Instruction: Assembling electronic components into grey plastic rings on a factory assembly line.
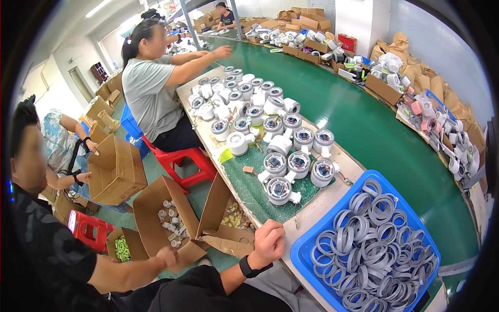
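Note:
My left hand (269, 242) rests at the near edge of the worktable, its fingers curled closed and a black band on the wrist. Whatever the fingers may hold is hidden. Just beyond it, on a green mat (240, 171), stand several round white-and-grey housings (279, 188) with short necks and blue circuit boards showing inside. To the right of the hand sits a blue plastic bin (299, 249) heaped with grey rings (374, 252). My right hand is out of view.
A person in grey sits on a red stool (179, 161) farther along the table. At the left, a dark-shirted co-worker's hand (167, 257) is over an open carton (171, 195) of white parts. A green conveyor belt (358, 135) runs beyond the table, with cartons along its far side.

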`<move>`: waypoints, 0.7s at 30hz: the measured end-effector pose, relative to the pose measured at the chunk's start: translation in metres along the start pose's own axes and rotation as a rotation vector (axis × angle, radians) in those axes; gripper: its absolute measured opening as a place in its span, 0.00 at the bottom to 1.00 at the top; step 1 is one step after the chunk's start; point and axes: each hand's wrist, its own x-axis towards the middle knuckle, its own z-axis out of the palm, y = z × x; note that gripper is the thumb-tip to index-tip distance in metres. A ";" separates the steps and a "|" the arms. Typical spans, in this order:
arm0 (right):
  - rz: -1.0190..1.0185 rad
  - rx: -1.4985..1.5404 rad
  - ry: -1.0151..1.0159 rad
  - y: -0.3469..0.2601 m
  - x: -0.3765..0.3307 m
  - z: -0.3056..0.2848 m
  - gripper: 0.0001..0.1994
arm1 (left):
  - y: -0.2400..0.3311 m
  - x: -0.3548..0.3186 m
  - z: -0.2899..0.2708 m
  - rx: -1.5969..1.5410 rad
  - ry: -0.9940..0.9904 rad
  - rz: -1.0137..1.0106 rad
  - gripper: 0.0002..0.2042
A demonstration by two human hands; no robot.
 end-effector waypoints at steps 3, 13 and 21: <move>-0.017 -0.005 0.004 0.001 0.000 0.001 0.11 | 0.001 -0.002 0.001 0.016 0.030 -0.005 0.12; 0.006 0.076 0.010 0.005 0.000 0.003 0.13 | 0.003 -0.002 0.002 0.037 0.013 -0.069 0.10; 0.019 0.077 0.034 -0.003 0.000 0.003 0.15 | 0.000 -0.002 0.003 0.001 -0.013 -0.038 0.11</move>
